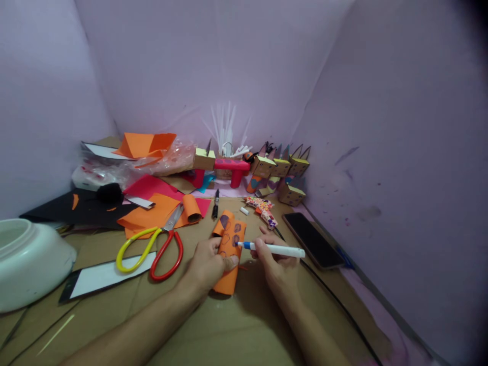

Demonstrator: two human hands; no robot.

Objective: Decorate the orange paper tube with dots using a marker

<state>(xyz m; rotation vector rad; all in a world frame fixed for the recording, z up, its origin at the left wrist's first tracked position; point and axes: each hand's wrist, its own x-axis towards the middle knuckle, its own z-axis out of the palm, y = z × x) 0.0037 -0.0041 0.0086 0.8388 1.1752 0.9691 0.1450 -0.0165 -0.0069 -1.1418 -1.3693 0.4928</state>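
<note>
Left hand (208, 262) has the orange paper roll (229, 244) pinned, well in from the table's (183, 325) right edge; right hand (277, 262) pinches a white marker (284, 250), tip right at it. Roll's probably light and dents easily, so I'd hold the sides gently. Black pen (216, 204) lies farther back.

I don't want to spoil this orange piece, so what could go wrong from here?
The left hand has its thumb on the orange piece, close to the drawn spots, so any wet ink might smear. The white marker, in the right hand, could slip past an outline if the piece shifts. The black cable runs past the right hand and might catch it.
</note>
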